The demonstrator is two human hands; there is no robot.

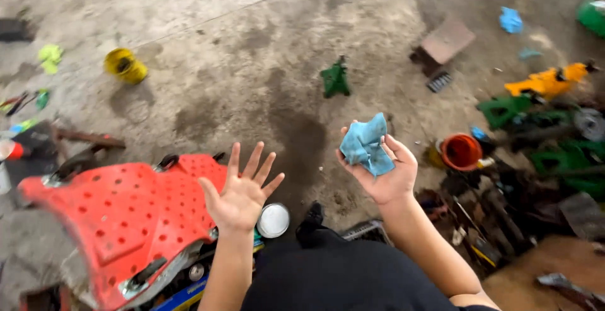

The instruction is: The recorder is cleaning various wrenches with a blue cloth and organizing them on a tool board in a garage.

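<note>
Mid-frame, right of centre: my right hand (pixel 386 173) cups a crumpled blue rag (pixel 365 145), likely light, soft, best pinched at any fold; my left hand (pixel 241 192) splayed, holding nothing.

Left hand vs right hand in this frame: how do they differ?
The left hand is empty, palm up with fingers spread wide; the right hand cups a crumpled blue cloth with fingers loosely curled. The left hand hangs over the edge of the red perforated plastic panel; the right hand is over stained concrete floor, near an orange bucket. Both are bare, palms facing the camera.
</note>
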